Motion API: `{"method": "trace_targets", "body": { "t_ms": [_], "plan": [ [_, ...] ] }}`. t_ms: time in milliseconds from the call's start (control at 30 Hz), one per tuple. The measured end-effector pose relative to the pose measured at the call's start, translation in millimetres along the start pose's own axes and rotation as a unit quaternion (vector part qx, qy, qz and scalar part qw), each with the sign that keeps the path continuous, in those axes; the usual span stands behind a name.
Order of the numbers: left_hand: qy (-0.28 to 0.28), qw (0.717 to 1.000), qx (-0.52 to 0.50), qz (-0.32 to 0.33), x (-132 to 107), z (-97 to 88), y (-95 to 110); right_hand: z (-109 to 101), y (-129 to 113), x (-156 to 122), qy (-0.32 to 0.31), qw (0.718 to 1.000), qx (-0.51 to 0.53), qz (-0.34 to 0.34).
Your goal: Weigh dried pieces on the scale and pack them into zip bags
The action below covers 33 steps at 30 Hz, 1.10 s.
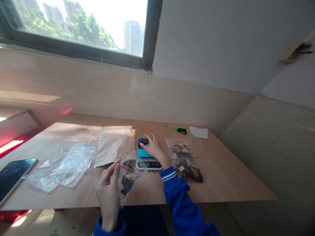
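My left hand [108, 186] pinches the rim of a clear zip bag [127, 183] near the table's front edge. Dark and tan dried pieces lie inside that bag, which hangs tilted with its red seal line near the top. Over a small digital scale [149, 165] with a blue top, my right hand [157, 150] reaches with thumb and fingers apart. Dark pieces [143, 143] rest on the scale under the fingers, partly covered by them. Whether the fingertips touch these pieces is hard to see.
Filled zip bags [188, 165] lie right of the scale. To the left are a brown paper bag [114, 142], flat clear bags [76, 162] and a tablet-like device [16, 175]. A screwdriver [180, 130] and a white paper scrap [199, 132] lie at the back.
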<state>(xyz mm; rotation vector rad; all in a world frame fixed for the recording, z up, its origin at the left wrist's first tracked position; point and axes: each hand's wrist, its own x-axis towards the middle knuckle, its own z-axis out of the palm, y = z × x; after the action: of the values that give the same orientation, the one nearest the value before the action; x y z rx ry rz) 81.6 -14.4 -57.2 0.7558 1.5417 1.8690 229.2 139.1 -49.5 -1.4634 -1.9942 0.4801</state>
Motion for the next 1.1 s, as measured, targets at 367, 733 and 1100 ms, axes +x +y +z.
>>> {"method": "trace_targets", "body": {
  "t_ms": [367,733,1100],
  "plan": [
    [0.009,0.999,-0.018,-0.030,2,-5.6,2,12,22,11,0.031,0.999,0.013,0.014],
    [0.001,0.993,-0.094,-0.076,2,-0.6,4,-35,-17,-18,0.056,0.952,0.299,-0.018],
    [-0.053,0.948,-0.252,-0.186,3,1.5,11,-48,-99,-70,-0.131,0.942,0.242,-0.192]
  ]
}}
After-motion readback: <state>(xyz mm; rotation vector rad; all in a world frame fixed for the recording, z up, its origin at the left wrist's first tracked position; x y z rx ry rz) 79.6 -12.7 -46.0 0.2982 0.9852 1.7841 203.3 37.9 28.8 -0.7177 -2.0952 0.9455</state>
